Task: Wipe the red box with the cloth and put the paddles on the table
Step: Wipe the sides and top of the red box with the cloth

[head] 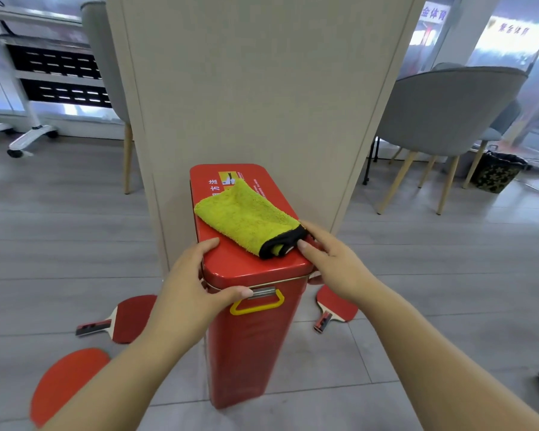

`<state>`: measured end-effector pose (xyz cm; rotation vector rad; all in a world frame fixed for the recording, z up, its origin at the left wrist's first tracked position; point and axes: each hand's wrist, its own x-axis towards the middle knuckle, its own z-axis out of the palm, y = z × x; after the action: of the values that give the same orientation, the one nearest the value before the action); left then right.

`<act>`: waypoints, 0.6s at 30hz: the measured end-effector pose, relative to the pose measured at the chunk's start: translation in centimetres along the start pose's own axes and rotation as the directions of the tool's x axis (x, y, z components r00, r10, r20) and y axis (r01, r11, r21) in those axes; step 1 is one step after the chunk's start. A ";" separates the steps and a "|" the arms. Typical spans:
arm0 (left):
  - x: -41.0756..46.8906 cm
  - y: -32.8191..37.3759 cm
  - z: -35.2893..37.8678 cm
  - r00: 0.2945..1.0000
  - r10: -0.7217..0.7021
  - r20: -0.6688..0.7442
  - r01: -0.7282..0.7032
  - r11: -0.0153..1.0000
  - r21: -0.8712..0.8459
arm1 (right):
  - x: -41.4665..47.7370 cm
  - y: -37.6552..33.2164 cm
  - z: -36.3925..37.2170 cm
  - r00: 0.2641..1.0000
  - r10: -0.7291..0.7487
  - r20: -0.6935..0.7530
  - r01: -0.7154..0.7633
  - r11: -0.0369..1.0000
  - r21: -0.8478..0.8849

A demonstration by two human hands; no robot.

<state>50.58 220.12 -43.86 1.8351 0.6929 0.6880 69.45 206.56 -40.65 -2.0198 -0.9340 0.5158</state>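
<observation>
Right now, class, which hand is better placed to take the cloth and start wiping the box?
The right hand. Its fingers are at the black-edged end of the cloth on top of the box, while the left hand holds the box's near corner, probably steadying it.

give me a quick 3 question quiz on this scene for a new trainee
1. True or false: the yellow cloth lies on top of the red box.
2. How many paddles can you count on the floor?
3. What is the left hand gripping?
A. the near left corner of the red box
B. a paddle handle
C. the yellow cloth

Key
1. True.
2. Three: two to the left of the red box, one to its right.
3. A.
</observation>
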 end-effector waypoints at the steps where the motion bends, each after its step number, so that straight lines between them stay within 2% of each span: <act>1: 0.1 0.0 0.1 1.000 0.002 -0.011 -0.002 1.000 0.005 | 0.1 0.0 0.2 1.000 0.013 0.010 -0.013 0.999 0.040; 7: -0.2 -0.4 0.5 0.999 0.049 -0.015 -0.049 0.999 0.013 | -0.3 -0.1 1.6 0.994 0.077 -0.072 -0.069 0.992 0.107; 10: 0.0 -0.6 0.4 0.999 0.043 -0.029 -0.044 0.998 -0.038 | -0.6 -0.4 2.2 0.991 0.091 -0.101 -0.077 0.988 0.138; 18: 0.7 -1.5 -1.4 0.996 0.062 0.058 -0.052 0.987 -0.150 | -2.0 -0.1 3.7 0.983 0.085 -0.162 -0.059 0.986 0.159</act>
<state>49.85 221.95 -44.76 1.7368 0.5351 0.6976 65.77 207.00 -42.59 -1.9297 -0.6997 0.4345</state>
